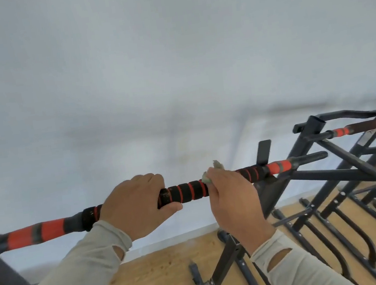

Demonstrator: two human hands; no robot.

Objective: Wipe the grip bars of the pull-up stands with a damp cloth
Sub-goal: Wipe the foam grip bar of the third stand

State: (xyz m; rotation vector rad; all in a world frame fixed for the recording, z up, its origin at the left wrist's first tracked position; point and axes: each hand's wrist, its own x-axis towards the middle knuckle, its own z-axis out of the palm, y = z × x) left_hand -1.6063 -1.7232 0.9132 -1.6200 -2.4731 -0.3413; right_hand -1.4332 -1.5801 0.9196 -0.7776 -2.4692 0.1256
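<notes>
A long grip bar (189, 191) with black foam and orange bands runs across the view from lower left to upper right. My left hand (135, 205) grips it from above near its middle. Just to the right, my right hand (234, 198) holds a small pale cloth (212, 171) wrapped against the bar; only a corner of the cloth shows above the fingers. The bar's bare threaded end (314, 157) sticks out at the right.
A second pull-up stand (351, 143) with its own orange-and-black bar (373, 124) stands at the right. Black frame tubes (338, 225) spread over the wooden floor (166, 268) below. A white wall (172, 72) fills the background. A dark upright (0, 272) is at the left edge.
</notes>
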